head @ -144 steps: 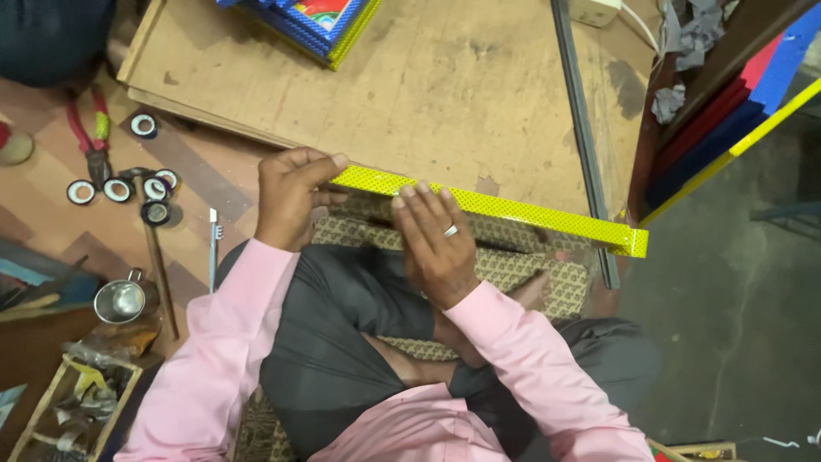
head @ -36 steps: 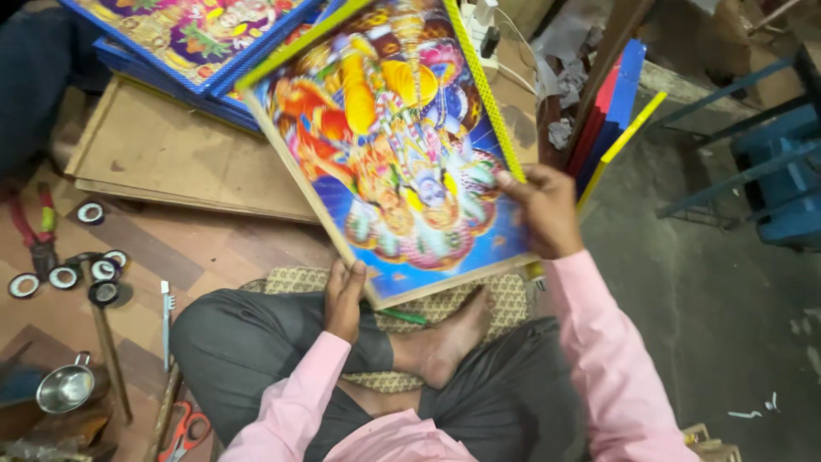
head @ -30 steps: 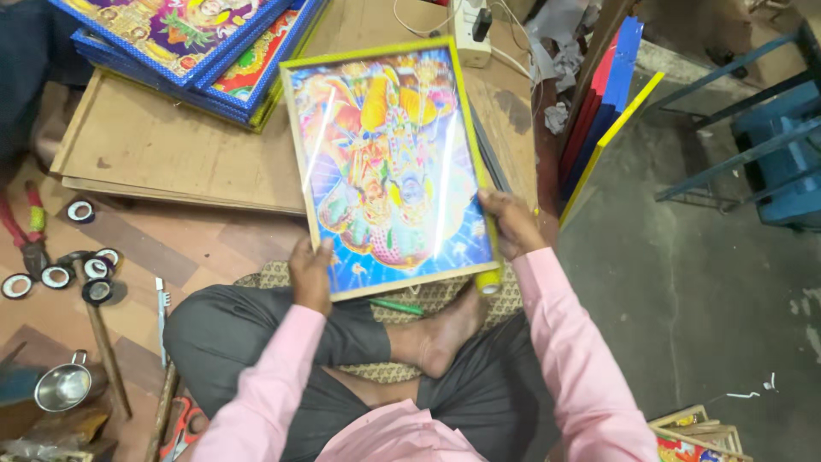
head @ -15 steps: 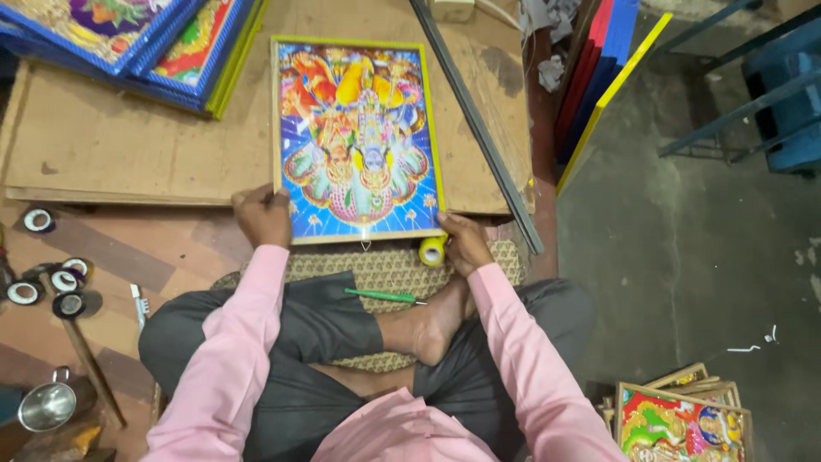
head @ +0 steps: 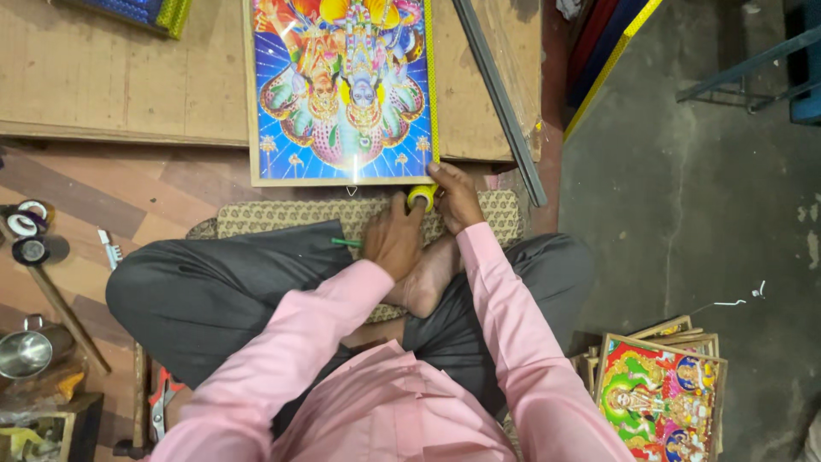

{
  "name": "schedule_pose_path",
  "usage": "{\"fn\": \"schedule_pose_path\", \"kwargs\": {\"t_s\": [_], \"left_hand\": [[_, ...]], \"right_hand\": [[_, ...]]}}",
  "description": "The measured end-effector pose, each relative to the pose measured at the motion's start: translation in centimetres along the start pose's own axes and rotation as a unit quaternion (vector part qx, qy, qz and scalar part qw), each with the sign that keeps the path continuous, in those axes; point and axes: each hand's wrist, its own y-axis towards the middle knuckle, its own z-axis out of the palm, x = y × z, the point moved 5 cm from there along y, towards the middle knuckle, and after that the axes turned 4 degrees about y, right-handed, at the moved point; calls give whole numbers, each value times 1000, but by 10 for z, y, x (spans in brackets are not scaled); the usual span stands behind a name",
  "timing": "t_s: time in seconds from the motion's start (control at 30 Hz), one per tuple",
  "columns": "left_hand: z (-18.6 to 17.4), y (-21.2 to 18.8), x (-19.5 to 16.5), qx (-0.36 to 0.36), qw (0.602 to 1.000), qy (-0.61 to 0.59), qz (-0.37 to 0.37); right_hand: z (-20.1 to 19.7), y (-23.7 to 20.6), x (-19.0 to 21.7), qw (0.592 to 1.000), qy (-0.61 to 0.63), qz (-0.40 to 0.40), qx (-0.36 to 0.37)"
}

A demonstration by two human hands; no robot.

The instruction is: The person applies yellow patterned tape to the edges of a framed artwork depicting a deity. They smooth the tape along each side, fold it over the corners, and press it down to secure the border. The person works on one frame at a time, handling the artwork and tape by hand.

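Hands meet at a yellow tape roll [head: 421, 197]: left [head: 392, 239] and right [head: 457, 198] both grip it below the picture [head: 342, 90].

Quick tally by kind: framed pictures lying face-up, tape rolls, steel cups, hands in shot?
Framed pictures face-up: 2, one on the board, one on the stack
Tape rolls: 4, a yellow roll at both hands, three at left
Steel cup: 1
Hands: 2, left, right
Total: 9
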Motion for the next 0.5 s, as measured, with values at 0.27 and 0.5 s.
{"fn": "schedule_pose_path", "kwargs": {"t_s": [0.27,0.5], "left_hand": [[19,16,3,-12,997,52,-50],[-73,-38,107,-52,991,89,-82]], "right_hand": [[3,2,1,999,3,-37,-26],[-3,5,-1,1000,-9,11,-28]]}}
